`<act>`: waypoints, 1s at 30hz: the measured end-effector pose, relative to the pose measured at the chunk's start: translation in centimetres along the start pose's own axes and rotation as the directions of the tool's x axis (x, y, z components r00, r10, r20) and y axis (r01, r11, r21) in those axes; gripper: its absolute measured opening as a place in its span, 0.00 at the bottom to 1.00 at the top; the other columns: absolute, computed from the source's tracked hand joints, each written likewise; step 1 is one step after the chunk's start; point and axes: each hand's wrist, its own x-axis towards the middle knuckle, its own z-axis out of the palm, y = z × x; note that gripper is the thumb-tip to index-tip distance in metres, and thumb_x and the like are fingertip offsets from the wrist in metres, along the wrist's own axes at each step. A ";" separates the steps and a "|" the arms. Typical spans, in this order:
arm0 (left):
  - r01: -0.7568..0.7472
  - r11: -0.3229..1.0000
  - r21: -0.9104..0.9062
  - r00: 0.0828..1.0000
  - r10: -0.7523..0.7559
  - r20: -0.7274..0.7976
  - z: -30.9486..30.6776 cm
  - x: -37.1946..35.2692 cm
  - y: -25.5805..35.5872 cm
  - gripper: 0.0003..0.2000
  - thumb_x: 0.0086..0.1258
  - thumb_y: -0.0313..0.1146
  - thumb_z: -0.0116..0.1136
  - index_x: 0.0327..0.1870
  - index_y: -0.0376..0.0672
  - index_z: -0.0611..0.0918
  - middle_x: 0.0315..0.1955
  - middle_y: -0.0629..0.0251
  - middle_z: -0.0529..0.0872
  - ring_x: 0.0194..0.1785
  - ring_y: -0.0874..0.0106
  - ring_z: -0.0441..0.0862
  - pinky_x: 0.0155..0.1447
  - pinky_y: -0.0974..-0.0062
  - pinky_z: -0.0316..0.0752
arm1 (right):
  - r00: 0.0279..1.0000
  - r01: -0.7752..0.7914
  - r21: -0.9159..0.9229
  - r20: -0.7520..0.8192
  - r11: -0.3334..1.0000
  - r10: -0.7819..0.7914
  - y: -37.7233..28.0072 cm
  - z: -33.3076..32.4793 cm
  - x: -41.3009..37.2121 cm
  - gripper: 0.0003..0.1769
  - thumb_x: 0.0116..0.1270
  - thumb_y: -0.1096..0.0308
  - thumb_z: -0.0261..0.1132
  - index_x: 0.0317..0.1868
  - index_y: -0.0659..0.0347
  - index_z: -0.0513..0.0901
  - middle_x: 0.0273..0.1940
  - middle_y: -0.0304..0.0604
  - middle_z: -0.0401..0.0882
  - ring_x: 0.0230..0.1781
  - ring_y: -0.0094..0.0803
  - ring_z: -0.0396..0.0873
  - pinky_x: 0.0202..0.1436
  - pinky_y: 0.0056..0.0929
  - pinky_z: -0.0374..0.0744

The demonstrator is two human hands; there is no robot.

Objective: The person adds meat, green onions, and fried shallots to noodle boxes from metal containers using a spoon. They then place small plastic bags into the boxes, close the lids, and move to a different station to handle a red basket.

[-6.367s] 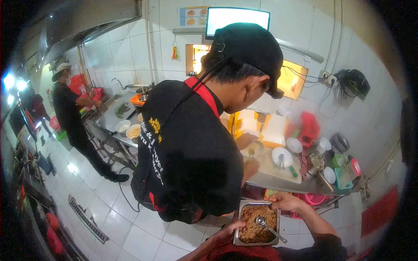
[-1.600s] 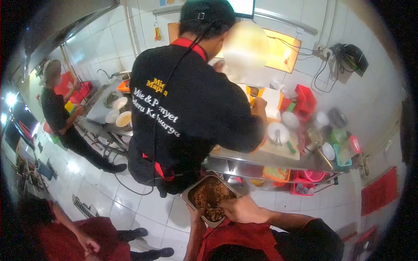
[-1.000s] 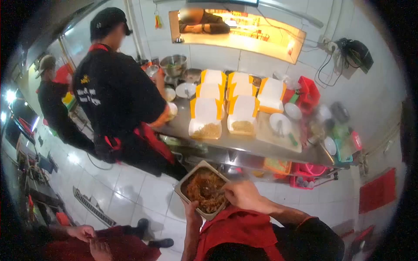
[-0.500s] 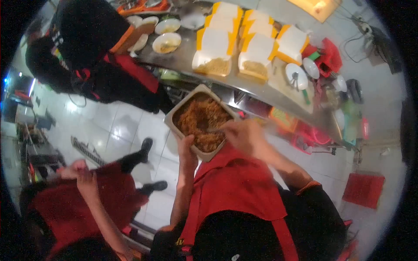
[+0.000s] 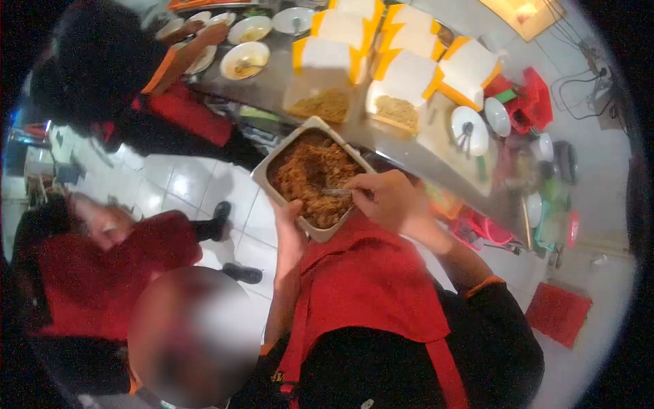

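Note:
My left hand (image 5: 291, 228) grips the lower left side of a deep metal food pan (image 5: 264, 176), thumb over the rim. Inside is a reddish-brown crumbly or shredded food (image 5: 310, 163), with a darker hollow near the middle. My right hand (image 5: 385, 198) is closed round the handle of a metal spoon (image 5: 334, 192) at the pan's right side. The spoon's tip is sunk in the food and partly hidden. The pan is held in front of my red apron (image 5: 375, 279), close to the counter's edge.
Along the steel counter (image 5: 272, 95) stand several open yellow-and-white boxes, two front ones holding noodle-like food (image 5: 396, 112). White bowls (image 5: 245, 61) sit at left, more bowls (image 5: 469, 129) at right. One co-worker (image 5: 88, 75) reaches over the bowls; another person (image 5: 116, 266) is at my left.
The spoon's handle shows more clearly as my right hand shifts slightly. My left hand keeps hold of the pan. The person at left has moved, and a blurred round patch appears low left.

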 end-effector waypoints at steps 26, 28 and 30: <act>0.005 0.998 -0.066 0.986 -0.016 -0.167 10.4 3.4 -9.0 0.36 0.59 0.43 0.57 0.70 0.39 0.64 0.60 0.52 0.75 0.61 0.54 0.77 0.64 0.57 0.75 | 0.942 -0.335 0.448 0.146 0.829 0.302 17.3 -17.3 4.0 0.13 0.71 0.68 0.57 0.47 0.67 0.84 0.30 0.32 0.77 0.30 0.17 0.72 0.32 0.18 0.72; -0.042 0.994 -0.099 0.985 0.025 -0.170 10.1 3.4 -9.2 0.36 0.59 0.43 0.57 0.70 0.39 0.63 0.60 0.52 0.76 0.60 0.53 0.77 0.63 0.55 0.76 | 0.896 -0.393 0.433 -0.018 0.811 0.444 22.5 -15.2 4.1 0.14 0.68 0.75 0.59 0.52 0.66 0.82 0.34 0.38 0.79 0.30 0.24 0.75 0.34 0.24 0.74; -0.041 0.994 -0.106 0.975 0.017 -0.221 10.0 3.3 -9.4 0.37 0.58 0.42 0.58 0.70 0.38 0.64 0.59 0.52 0.76 0.60 0.53 0.77 0.64 0.56 0.75 | 0.976 -0.153 0.016 -0.157 0.988 0.154 28.5 -11.7 4.7 0.17 0.65 0.78 0.59 0.53 0.66 0.82 0.35 0.43 0.80 0.32 0.31 0.76 0.36 0.29 0.76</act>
